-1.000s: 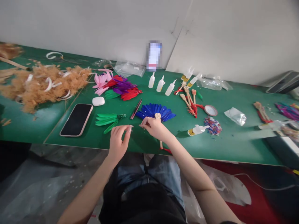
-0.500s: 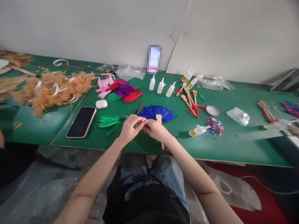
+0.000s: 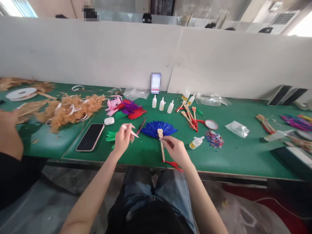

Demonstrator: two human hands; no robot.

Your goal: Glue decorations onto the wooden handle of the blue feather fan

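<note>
Head view: nearest me, my right hand (image 3: pixel 175 150) pinches the wooden handle (image 3: pixel 162 151) of the blue feather fan (image 3: pixel 158 129), which lies flat on the green tabletop (image 3: pixel 243 152). My left hand (image 3: pixel 123 138) is raised, its fingers (image 3: pixel 128 127) pinching a thin pale stick (image 3: pixel 133 132). Beyond lie green feathers (image 3: pixel 110 136), a phone (image 3: pixel 90 137) and three glue bottles (image 3: pixel 162 104).
</note>
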